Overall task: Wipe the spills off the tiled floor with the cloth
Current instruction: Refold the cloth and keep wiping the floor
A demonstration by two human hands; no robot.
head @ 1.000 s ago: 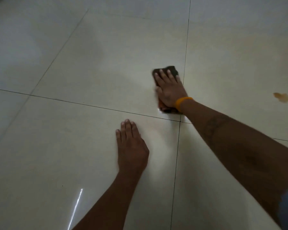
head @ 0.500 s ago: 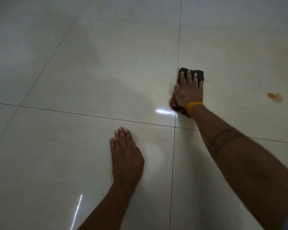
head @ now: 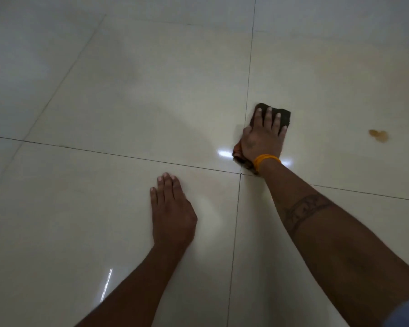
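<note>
1. Step in hand: mid-wipe. My right hand [head: 261, 140] is pressed flat on the cloth [head: 285, 116], fingers spread over it, palm down; it pins rather than grips.
2. My left hand [head: 172, 213] is open, flat on the tiled floor [head: 128, 90], holding nothing; looks like a brace.
3. Cloth sits just right of the vertical grout line [head: 247, 95], above the tile crossing.
4. Its long axis runs along my forearm, far end pointing away and slightly right.
5. Next, as I judge it: slide the cloth right to the brown spill [head: 378, 135], well apart from it, keeping pressure even.
</note>
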